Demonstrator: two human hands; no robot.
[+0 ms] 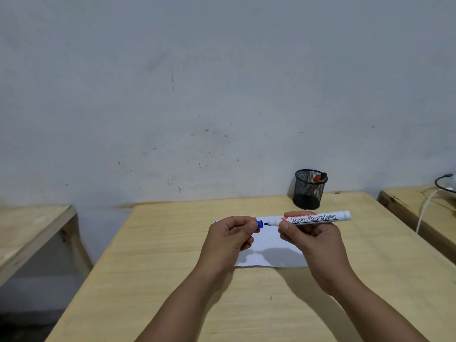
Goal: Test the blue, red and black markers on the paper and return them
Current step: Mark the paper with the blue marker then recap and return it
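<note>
Your right hand (306, 236) grips the blue marker (318, 218) level over the paper (269, 255), left hand (230, 236) pinching its cap (259, 224) clear of the tip, probably for testing.

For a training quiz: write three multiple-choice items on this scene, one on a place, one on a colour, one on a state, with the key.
1. Where does the mesh cup stand?
A. at the table's far edge by the wall
B. on the paper
C. on the left bench

2. What colour is the cap pinched by the left hand?
A. red
B. blue
C. black

3. What state is the marker in the right hand in?
A. capped
B. uncapped
C. lying on the paper

Key: 1 A, the cup sits beyond the paper near the wall; 2 B, the cap shows blue; 3 B, the tip is bare, with the cap apart from it.
</note>
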